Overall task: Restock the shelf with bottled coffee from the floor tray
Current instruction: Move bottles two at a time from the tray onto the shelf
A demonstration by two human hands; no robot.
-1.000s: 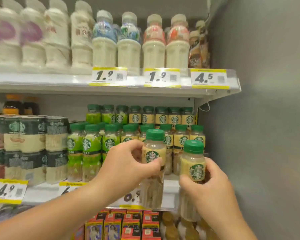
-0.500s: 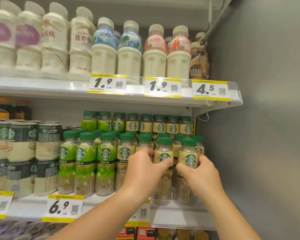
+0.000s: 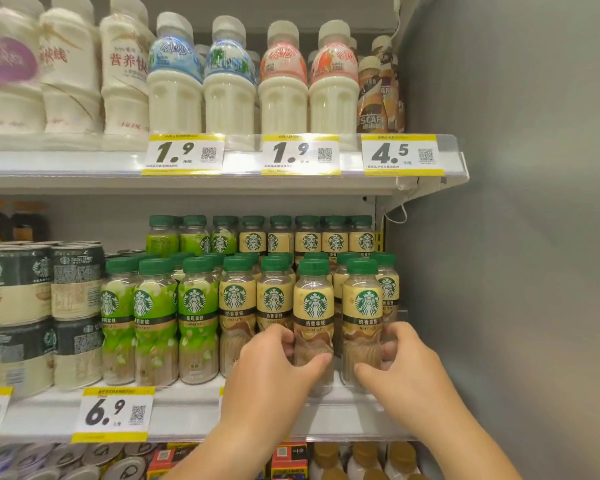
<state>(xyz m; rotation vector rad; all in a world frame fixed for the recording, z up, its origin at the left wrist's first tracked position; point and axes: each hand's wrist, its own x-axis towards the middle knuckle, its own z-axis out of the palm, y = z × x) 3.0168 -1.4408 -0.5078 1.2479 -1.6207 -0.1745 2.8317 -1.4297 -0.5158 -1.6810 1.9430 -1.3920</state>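
Observation:
Two yellow-label coffee bottles with green caps stand at the front right of the middle shelf (image 3: 194, 410). My left hand (image 3: 274, 368) wraps the lower part of the left bottle (image 3: 313, 306). My right hand (image 3: 406, 365) wraps the base of the right bottle (image 3: 362, 306). Both bottles are upright, and their bases seem to rest on the shelf. More yellow-label bottles (image 3: 238, 299) fill the rows behind and to the left. The floor tray is out of view.
Green-label bottles (image 3: 156, 306) and stacked dark cans (image 3: 49, 299) stand to the left. An upper shelf (image 3: 239, 181) of white milk bottles hangs overhead. A grey wall (image 3: 516, 237) closes the right side. More bottles and boxes (image 3: 288, 459) sit on the shelf below.
Both hands have pushed their bottles from in front of the shelf onto its front right and slid down from the labels to the lower bodies. The camera has moved closer.

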